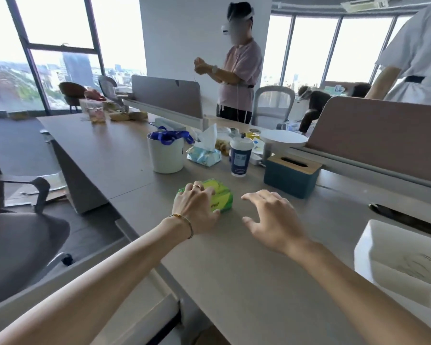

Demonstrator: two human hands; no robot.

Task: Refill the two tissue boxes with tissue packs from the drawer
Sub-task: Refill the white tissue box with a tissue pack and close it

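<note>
A green and yellow tissue pack [222, 199] lies on the desk in front of me. My left hand [197, 207] rests on its near left side, fingers curled over the top and thumb against its front. My right hand [271, 217] hovers just right of the pack with fingers spread, holding nothing. Behind and to the right stands a teal tissue box [290, 179] with a wooden slotted lid [295, 164], closed. At the right edge sits a white open box [398, 260]. I cannot see the drawer's inside.
Behind the pack stand a white bucket [165, 155] with blue ribbon, a blue soft tissue pack [204, 155] and a paper cup [240, 156]. A white round stand [283, 139] and desk dividers [373, 130] lie beyond. A person [237, 68] stands across the desk. A chair [18, 232] is at left.
</note>
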